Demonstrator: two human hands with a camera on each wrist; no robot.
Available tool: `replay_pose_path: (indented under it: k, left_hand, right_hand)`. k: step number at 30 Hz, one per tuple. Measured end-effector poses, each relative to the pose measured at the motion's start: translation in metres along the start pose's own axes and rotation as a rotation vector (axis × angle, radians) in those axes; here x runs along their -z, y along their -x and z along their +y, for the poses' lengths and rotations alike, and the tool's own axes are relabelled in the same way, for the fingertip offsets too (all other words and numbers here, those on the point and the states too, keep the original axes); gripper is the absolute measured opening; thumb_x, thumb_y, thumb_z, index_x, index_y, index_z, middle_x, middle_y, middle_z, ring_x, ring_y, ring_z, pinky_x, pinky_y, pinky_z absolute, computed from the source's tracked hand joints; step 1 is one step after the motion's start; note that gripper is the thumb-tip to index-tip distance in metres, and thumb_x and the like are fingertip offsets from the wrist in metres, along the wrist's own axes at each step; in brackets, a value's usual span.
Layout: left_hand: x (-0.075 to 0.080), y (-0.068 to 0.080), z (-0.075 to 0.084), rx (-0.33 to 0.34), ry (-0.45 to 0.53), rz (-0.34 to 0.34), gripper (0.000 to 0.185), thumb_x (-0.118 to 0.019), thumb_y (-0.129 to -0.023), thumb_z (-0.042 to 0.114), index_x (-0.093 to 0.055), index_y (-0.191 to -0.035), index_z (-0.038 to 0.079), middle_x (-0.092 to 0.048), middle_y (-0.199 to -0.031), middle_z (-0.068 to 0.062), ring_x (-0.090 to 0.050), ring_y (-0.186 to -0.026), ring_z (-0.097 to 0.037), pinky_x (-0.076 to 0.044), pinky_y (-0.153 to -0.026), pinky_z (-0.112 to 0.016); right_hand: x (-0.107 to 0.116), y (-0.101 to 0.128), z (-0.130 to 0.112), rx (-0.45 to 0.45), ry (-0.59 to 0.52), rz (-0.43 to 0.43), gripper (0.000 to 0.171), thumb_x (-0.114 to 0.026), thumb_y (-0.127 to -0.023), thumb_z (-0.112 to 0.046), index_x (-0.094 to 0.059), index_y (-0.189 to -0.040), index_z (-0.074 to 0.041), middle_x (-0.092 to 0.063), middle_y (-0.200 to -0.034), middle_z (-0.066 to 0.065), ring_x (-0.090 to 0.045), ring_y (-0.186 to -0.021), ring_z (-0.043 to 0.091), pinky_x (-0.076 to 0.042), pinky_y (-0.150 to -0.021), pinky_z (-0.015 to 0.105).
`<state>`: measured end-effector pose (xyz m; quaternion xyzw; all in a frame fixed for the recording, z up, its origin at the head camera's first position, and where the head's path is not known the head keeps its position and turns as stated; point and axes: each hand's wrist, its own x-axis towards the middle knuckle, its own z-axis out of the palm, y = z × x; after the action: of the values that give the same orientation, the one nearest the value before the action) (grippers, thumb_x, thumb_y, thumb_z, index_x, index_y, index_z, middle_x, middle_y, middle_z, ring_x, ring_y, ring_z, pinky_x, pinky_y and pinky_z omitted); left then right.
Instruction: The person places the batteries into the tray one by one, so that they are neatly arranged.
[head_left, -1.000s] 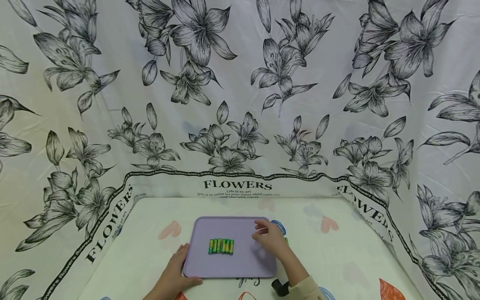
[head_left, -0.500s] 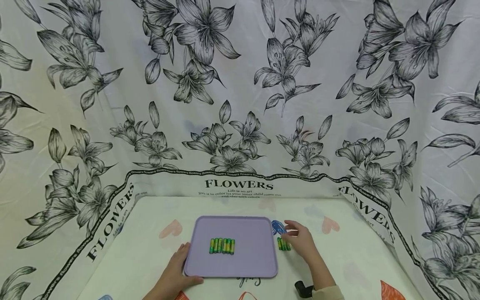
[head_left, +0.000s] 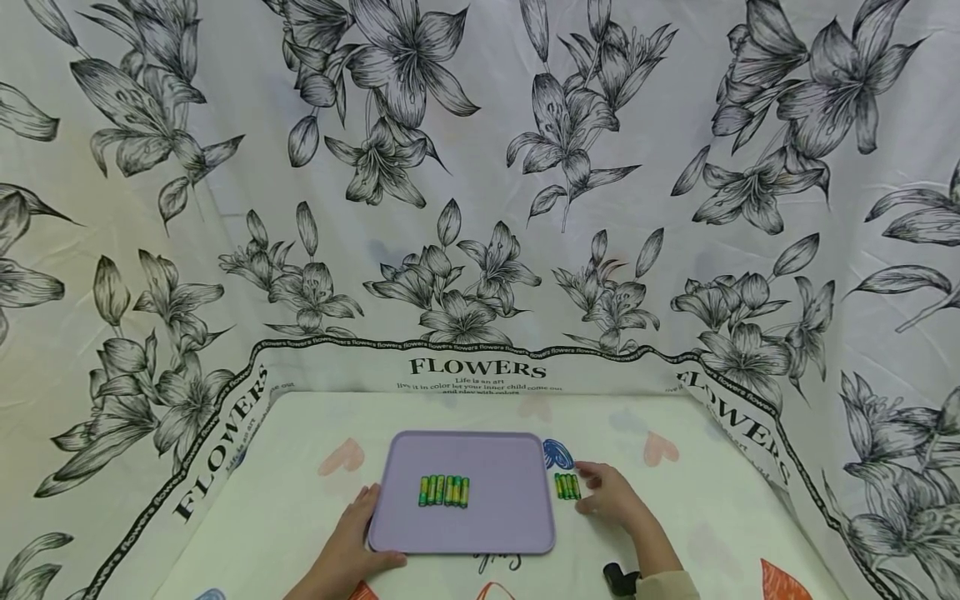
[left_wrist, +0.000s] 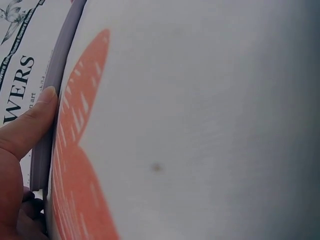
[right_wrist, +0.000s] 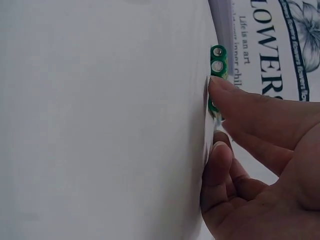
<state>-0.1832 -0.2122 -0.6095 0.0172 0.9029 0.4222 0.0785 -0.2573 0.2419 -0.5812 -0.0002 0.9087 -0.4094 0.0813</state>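
A lavender tray (head_left: 495, 517) lies on the table with several green-and-yellow batteries (head_left: 443, 491) in a row at its middle. My left hand (head_left: 358, 533) holds the tray's near-left corner. In the left wrist view its thumb (left_wrist: 30, 130) lies along the tray rim (left_wrist: 57, 85). A few more green batteries (head_left: 567, 486) lie on the cloth just right of the tray. My right hand (head_left: 585, 488) is at their right side. In the right wrist view its forefinger and thumb pinch the nearest battery (right_wrist: 218, 60).
The table cloth (head_left: 705, 517) is pale with pink hearts and a blue scribble (head_left: 557, 454) behind the loose batteries. Flower-print fabric walls (head_left: 465, 250) close in the back and both sides. A black wrist strap (head_left: 617, 577) sits on my right forearm.
My right hand has left the tray's right part and moved right, onto the loose batteries beside the tray. The left hand and the tray have stayed put.
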Motion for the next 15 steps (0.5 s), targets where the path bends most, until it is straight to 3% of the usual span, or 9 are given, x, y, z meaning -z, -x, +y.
replay_pose_path:
  k: [9,15]
  left_hand:
    - [0.0009,0.0014,0.0025,-0.015,-0.004,0.016,0.134,-0.092,-0.060,0.053,-0.021,-0.159,-0.002,-0.019,-0.165,-0.026,-0.008,-0.153,-0.049,-0.013,-0.120,-0.068]
    - [0.0005,0.0013,0.0025,-0.003,0.002,0.008,0.134,-0.092,-0.061,0.053,-0.020,-0.159,-0.002,-0.018,-0.166,-0.025,-0.007,-0.153,-0.048,-0.011,-0.120,-0.067]
  right_hand:
    - [-0.0037,-0.0007,0.0020,0.039,0.079,0.027,0.054,-0.084,-0.071,-0.001,-0.071,-0.123,-0.009,-0.064,-0.107,0.006,-0.058,-0.099,0.023,-0.051,-0.089,0.046]
    - [-0.0018,0.0020,0.0001,0.029,0.056,0.047,0.053,-0.083,-0.071,0.001,-0.068,-0.122,-0.003,-0.067,-0.105,0.005,-0.061,-0.097,0.021,-0.053,-0.089,0.046]
